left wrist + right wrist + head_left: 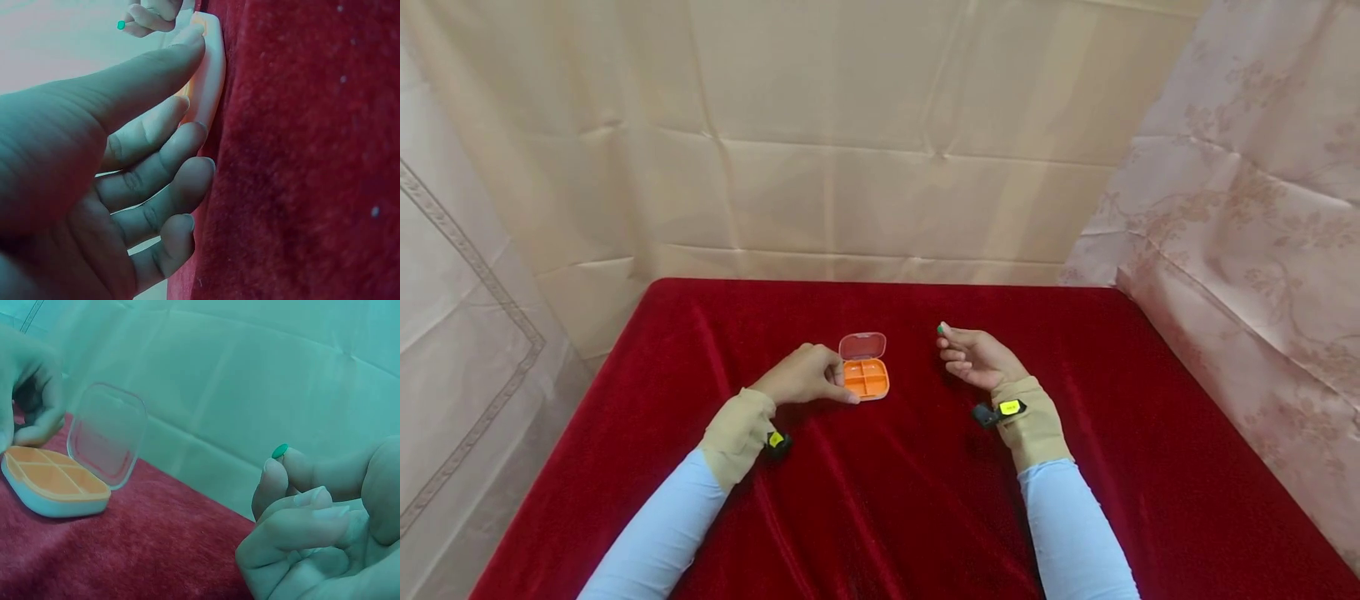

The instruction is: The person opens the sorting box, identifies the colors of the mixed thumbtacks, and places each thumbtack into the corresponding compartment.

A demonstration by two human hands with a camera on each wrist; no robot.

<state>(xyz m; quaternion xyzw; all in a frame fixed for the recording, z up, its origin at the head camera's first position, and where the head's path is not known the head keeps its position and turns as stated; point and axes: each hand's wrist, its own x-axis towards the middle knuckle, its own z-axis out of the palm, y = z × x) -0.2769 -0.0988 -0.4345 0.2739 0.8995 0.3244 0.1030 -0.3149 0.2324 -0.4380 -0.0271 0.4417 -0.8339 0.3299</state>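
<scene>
An orange and white pill box [876, 386] with four-part dividers lies on the red cloth, its clear lid [106, 432] raised at the back. My left hand [805, 373] holds the box by its left side; in the left wrist view the thumb [178, 59] lies along the near edge and the fingers bend beside it. Off to the right of the box, my right hand [983, 360] is raised above the cloth. It pinches a small green pill [280, 450] between thumb and index fingertip, the other fingers curled. The compartments visible in the right wrist view hold nothing.
A table under dark red velvet cloth [850, 517] carries the box, with a few folds running toward the front. Beige curtain [865, 167] hangs behind the far table edge. Patterned fabric [1247, 208] hangs on the right, pale fabric [460, 333] on the left.
</scene>
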